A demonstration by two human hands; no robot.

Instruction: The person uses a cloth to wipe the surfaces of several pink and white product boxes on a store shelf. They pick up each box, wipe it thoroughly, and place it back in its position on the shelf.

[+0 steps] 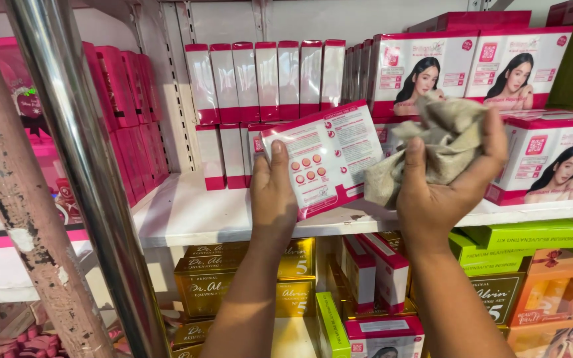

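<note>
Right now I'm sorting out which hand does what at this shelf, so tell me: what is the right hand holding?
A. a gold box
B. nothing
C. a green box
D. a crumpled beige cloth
D: the right hand grips a crumpled beige cloth bunched above its palm, while the left hand holds up a pink-and-white box in front of the white shelf.

box left of cloth, both before the shelf.
</note>
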